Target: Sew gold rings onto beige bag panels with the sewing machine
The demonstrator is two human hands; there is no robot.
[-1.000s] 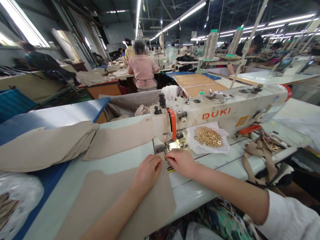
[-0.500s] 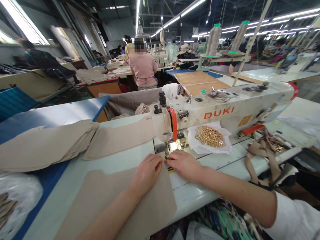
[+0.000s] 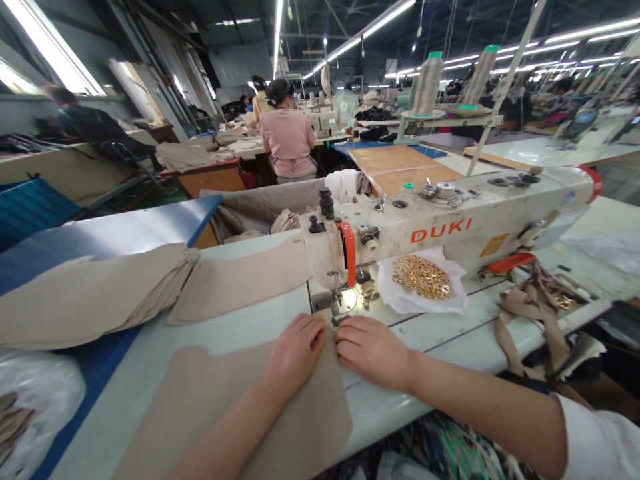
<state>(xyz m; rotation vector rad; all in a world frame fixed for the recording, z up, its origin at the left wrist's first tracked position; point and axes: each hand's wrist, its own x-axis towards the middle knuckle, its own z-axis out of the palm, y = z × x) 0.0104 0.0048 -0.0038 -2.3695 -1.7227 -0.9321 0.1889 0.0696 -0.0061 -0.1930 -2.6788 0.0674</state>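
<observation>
A beige fabric piece [image 3: 210, 400] lies flat on the sewing table in front of a white DUKI sewing machine [image 3: 450, 220]. My left hand [image 3: 296, 352] rests on the fabric's far right corner with its fingers curled down on the cloth. My right hand [image 3: 373, 349] presses the fabric's right edge beside it, fingers bent together. Both hands sit just short of the needle and presser foot [image 3: 343, 300].
A stack of beige cut pieces [image 3: 95, 290] lies at the left, with another piece [image 3: 240, 280] behind the machine head. Gold metal rings on white paper [image 3: 423, 277] sit under the machine arm. Beige straps [image 3: 530, 313] hang at the right. Other people work at tables behind.
Both hands have drawn back a little from the needle toward me, with the fabric corner under them. The presser foot area is now uncovered.
</observation>
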